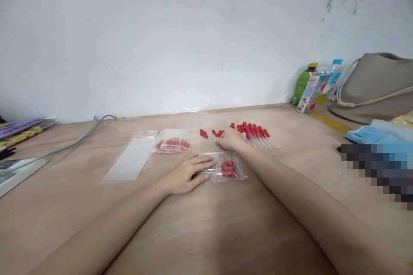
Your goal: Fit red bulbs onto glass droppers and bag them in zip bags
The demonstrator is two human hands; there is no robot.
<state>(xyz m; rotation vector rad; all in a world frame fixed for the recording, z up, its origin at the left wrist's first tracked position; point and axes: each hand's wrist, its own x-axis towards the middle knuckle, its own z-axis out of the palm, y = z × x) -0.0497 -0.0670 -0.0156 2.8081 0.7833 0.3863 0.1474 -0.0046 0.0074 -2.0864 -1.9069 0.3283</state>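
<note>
My left hand (188, 173) lies flat on the wooden table (206, 223), fingers stretched out, pressing the left end of a clear plastic bag (227, 167) with red-capped droppers inside. My right hand (231, 139) reaches past that bag to a heap of loose red-capped glass droppers (256, 135), fingers curled over a few of them. A second filled bag (172, 144) lies further left, beside a stack of unfilled clear bags (134, 159).
Drink bottles (314, 86) stand by the white wall at the back right, next to a beige bag (376, 86). A blue packet (377, 135) lies on the right. A grey cable (80, 137) and books (16, 172) are on the left.
</note>
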